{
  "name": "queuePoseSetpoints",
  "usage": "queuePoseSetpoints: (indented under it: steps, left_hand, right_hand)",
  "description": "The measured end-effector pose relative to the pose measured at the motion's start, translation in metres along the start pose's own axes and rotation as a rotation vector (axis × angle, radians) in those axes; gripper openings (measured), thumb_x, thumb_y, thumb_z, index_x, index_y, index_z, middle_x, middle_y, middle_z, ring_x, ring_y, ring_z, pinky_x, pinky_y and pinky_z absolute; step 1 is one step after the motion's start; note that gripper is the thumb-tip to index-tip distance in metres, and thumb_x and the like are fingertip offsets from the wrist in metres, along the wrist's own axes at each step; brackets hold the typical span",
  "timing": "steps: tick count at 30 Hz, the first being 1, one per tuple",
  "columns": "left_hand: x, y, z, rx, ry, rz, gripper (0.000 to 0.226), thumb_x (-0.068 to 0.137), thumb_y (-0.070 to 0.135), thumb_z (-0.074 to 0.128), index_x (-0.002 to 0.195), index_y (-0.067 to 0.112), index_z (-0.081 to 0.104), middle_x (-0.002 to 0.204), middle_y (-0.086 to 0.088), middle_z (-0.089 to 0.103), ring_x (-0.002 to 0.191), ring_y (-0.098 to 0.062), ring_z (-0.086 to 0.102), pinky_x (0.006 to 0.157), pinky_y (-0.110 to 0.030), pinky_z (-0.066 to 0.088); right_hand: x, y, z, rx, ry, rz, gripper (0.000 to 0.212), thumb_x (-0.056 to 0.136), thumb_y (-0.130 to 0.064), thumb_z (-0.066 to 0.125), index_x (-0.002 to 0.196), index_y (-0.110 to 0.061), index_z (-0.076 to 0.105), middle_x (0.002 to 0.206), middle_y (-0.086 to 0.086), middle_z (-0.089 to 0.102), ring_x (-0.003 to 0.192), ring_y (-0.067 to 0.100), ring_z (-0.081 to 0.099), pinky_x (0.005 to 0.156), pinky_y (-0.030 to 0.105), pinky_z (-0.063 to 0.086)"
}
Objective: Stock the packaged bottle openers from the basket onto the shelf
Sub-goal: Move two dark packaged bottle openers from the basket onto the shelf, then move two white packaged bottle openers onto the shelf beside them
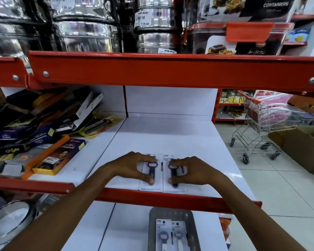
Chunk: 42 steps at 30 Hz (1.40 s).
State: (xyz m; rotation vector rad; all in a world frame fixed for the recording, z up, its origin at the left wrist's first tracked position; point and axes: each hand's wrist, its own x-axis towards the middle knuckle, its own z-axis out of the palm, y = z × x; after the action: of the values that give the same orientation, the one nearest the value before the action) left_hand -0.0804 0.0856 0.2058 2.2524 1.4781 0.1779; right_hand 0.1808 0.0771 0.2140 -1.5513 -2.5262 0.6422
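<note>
Head view: two hands (129, 167) (194, 171), fingers pinched on two shelved opener packs (151, 185) (174, 187); two more in basket (152, 214).

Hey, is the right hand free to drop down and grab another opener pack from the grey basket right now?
Probably yes. The right hand only rests on a pack lying flat on the shelf. The basket sits open-topped on the shelf below, packs exposed; only the red shelf edge lies between.

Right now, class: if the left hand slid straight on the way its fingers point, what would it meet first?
The left hand points right along the shelf, over its own packaged opener. First in line is the neighbouring pack and the right hand on it; depth looks shared.
</note>
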Motion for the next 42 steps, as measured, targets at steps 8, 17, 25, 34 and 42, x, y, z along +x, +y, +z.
queuePoseSetpoints:
  steps: [8, 17, 25, 34, 42]
  left_hand:
    - [-0.009, 0.009, 0.002, 0.038, -0.018, -0.015, 0.087, 0.064, 0.066, 0.080, 0.142, 0.045, 0.046, 0.157, 0.016, 0.039, 0.145, -0.010, 0.034, 0.117, -0.033, 0.028]
    - [-0.013, 0.015, 0.000, 0.060, -0.041, -0.009, 0.084, 0.069, 0.062, 0.079, 0.143, 0.044, 0.045, 0.159, 0.014, 0.036, 0.148, -0.012, 0.031, 0.117, -0.034, 0.027]
    - [-0.074, 0.042, 0.027, -0.002, 0.613, 0.326, 0.038, 0.086, 0.043, 0.073, 0.120, 0.026, 0.068, 0.129, 0.010, 0.066, 0.124, -0.008, 0.056, 0.105, -0.031, 0.048]
    - [-0.101, 0.028, 0.187, 0.064, 0.130, 0.256, 0.034, 0.091, 0.047, 0.060, 0.120, 0.031, 0.065, 0.123, 0.011, 0.069, 0.111, -0.002, 0.057, 0.097, -0.019, 0.051]
    - [0.019, -0.017, 0.251, 0.060, -0.327, -0.057, 0.125, 0.066, 0.045, 0.088, 0.157, 0.015, 0.008, 0.166, -0.007, 0.016, 0.151, -0.027, 0.021, 0.121, -0.038, 0.030]
  right_hand:
    - [-0.012, -0.015, -0.002, -0.126, 0.085, -0.022, 0.072, 0.068, -0.069, 0.067, 0.130, -0.033, 0.059, 0.144, -0.008, 0.052, 0.130, 0.016, 0.050, 0.105, 0.029, 0.037]
    - [-0.018, -0.020, -0.002, -0.138, 0.057, -0.004, 0.070, 0.073, -0.066, 0.065, 0.133, -0.032, 0.055, 0.147, -0.007, 0.049, 0.133, 0.017, 0.048, 0.109, 0.032, 0.036]
    - [-0.093, -0.013, 0.010, 0.111, 0.711, -0.235, 0.037, 0.086, -0.036, 0.069, 0.121, -0.027, 0.064, 0.124, -0.011, 0.067, 0.116, 0.007, 0.060, 0.099, 0.032, 0.051]
    - [-0.141, 0.049, 0.147, -0.140, 0.302, -0.296, 0.025, 0.073, -0.018, 0.075, 0.097, -0.026, 0.073, 0.103, -0.006, 0.075, 0.092, 0.008, 0.068, 0.081, 0.020, 0.059]
    - [-0.014, 0.103, 0.228, -0.137, -0.302, 0.065, 0.104, 0.066, -0.040, 0.083, 0.148, -0.018, 0.022, 0.154, 0.009, 0.034, 0.135, 0.027, 0.043, 0.104, 0.040, 0.046]
